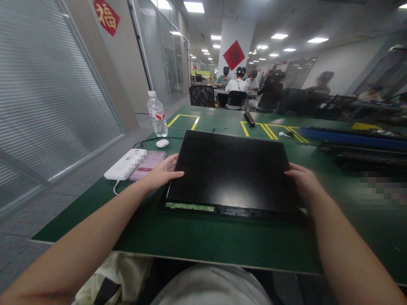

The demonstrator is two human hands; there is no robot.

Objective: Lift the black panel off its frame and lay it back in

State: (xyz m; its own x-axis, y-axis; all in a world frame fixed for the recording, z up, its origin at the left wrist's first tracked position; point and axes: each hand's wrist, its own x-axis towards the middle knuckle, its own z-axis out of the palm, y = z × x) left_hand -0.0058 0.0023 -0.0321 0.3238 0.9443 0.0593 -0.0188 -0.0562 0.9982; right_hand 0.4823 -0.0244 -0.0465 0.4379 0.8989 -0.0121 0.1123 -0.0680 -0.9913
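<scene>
A black LCD panel (232,169) lies in front of me over the green table, its glossy face up and reflecting light. Along its near edge runs a strip of green circuit board (190,207). My left hand (163,173) grips the panel's left edge, thumb on the face and fingers at the side. On the opposite edge, my right hand (302,180) holds the panel the same way, its fingers partly hidden. Whether the panel rests fully on the table or is slightly raised, I cannot tell.
Left of the panel are a white power bank (119,167), a phone (148,163), a white earbud case (162,143) and a water bottle (157,114). A blue tray (349,137) and dark strips (365,157) lie right. Several people sit at tables behind.
</scene>
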